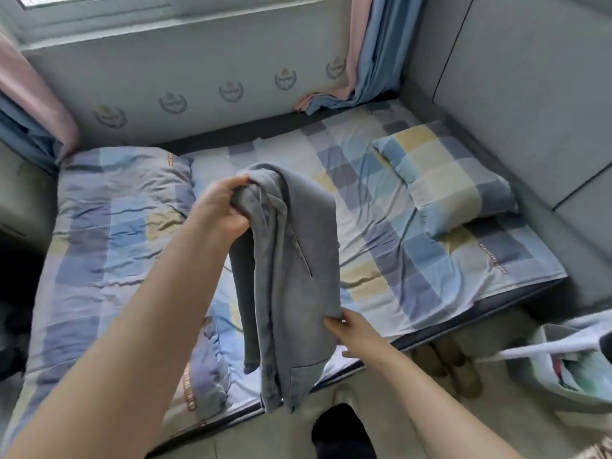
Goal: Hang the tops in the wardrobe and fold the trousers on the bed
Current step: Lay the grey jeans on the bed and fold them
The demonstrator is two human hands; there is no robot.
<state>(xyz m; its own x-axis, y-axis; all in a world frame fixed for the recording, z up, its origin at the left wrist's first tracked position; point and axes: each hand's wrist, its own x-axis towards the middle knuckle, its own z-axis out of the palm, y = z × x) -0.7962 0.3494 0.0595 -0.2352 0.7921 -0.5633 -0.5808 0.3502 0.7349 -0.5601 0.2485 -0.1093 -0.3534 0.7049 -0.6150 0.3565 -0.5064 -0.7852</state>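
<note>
A pair of grey trousers (291,276) hangs doubled over in the air above the bed (381,207), which has a blue, yellow and grey checked sheet. My left hand (222,207) grips the bunched top of the trousers, held high. My right hand (347,329) pinches the right edge of the hanging cloth lower down. The trouser ends dangle near the bed's front edge. No wardrobe is in view.
A folded checked duvet (116,233) covers the bed's left part. A checked pillow (447,173) lies at the right. A bag of laundry (569,369) stands on the floor at the right, slippers (453,362) beside it. Curtains (371,51) hang behind.
</note>
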